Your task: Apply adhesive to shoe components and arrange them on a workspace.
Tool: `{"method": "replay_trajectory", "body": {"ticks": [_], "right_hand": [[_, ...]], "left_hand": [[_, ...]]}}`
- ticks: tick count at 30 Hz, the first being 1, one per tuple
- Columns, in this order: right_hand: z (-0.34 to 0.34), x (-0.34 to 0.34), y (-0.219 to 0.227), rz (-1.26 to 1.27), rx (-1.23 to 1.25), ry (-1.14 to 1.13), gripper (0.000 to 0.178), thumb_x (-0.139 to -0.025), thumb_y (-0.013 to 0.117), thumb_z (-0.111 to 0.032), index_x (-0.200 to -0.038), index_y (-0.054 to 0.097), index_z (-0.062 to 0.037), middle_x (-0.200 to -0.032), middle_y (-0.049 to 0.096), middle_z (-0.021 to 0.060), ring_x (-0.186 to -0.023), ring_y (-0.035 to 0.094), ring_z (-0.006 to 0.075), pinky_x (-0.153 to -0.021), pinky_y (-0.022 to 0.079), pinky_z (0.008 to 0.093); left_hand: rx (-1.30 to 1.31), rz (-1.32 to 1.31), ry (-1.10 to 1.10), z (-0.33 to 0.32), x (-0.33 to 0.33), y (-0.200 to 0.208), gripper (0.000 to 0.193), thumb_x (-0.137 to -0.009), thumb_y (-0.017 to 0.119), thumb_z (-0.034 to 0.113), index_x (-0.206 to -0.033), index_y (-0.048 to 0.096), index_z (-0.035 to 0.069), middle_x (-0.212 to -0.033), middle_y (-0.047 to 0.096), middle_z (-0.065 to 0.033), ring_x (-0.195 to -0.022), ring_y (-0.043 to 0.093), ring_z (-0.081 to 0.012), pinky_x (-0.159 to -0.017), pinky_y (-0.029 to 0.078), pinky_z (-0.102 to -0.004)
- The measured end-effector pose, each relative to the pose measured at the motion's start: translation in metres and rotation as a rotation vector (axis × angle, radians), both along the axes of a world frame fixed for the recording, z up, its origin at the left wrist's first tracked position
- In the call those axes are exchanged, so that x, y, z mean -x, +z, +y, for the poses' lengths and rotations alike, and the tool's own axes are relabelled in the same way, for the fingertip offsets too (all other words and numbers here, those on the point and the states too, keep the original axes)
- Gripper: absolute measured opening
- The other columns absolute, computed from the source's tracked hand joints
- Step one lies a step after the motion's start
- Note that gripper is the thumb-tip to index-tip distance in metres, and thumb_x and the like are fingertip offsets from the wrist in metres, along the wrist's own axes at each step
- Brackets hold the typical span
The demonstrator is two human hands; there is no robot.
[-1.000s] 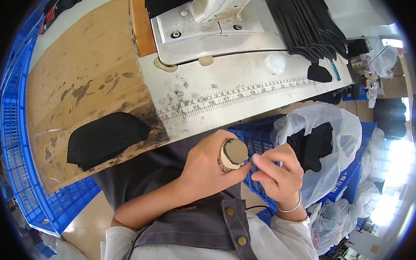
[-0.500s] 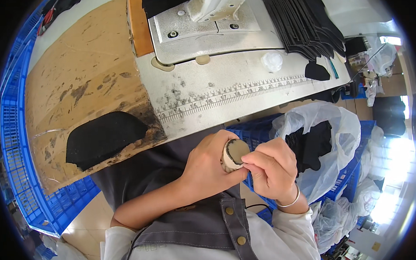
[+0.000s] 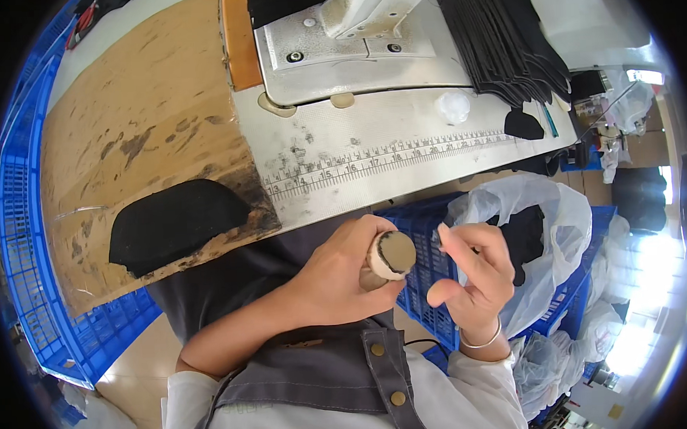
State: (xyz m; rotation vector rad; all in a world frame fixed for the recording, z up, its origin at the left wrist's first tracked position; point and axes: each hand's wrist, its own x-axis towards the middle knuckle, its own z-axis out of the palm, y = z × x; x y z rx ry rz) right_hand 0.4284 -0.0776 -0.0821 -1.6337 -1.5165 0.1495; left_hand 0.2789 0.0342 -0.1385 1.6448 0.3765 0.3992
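Observation:
My left hand [image 3: 336,274] is wrapped round a short cylinder [image 3: 398,252] with a flat grey-beige end, a dark ragged rim and a whitish band; its exact kind is unclear. Apart from it, to the right, my right hand [image 3: 478,285] has its thumb and index finger spread. A tiny pale bit appears at the index fingertip, too small to name. Left of both hands, a black fabric piece [image 3: 176,226] with a curved edge lies on the stained brown board [image 3: 128,108] at the table's near edge.
Ahead is a white machine base [image 3: 353,59] on a table with a printed ruler [image 3: 372,165]. Black pieces [image 3: 496,43] are stacked at the far right, near a small clear-white container [image 3: 453,107]. A bag-lined blue crate [image 3: 425,264] stands right; another blue crate [image 3: 36,301] stands left.
My right hand has let go of the cylinder's rim and moved right, its pinch now opened. The left hand keeps holding the cylinder. The whole view has shifted slightly.

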Motion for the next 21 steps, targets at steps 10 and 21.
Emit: {"method": "replay_trajectory", "body": {"ticks": [10, 21], "right_hand": [[0.002, 0.007, -0.010, -0.246, -0.060, 0.053, 0.037, -0.056, 0.082, -0.012, -0.089, 0.069, -0.0064, -0.081, 0.057, 0.0031, -0.064, 0.052, 0.0192, -0.052, 0.041, 0.0279], [0.003, 0.005, -0.030, -0.352, -0.176, -0.002, 0.013, -0.066, 0.068, -0.006, -0.077, 0.063, -0.0032, -0.082, 0.053, 0.0067, -0.064, 0.051, 0.0231, -0.054, 0.041, 0.0296]], "left_hand": [[-0.179, -0.095, -0.062, 0.010, 0.000, 0.000, 0.043, -0.071, 0.072, 0.018, -0.106, 0.055, 0.001, -0.103, 0.054, -0.0127, -0.096, 0.053, -0.0282, -0.083, 0.042, -0.0342], [-0.285, -0.139, 0.122, -0.004, -0.012, -0.011, 0.046, -0.063, 0.074, 0.017, -0.102, 0.055, 0.002, -0.097, 0.054, -0.0123, -0.089, 0.052, -0.0312, -0.078, 0.042, -0.0381]]}}
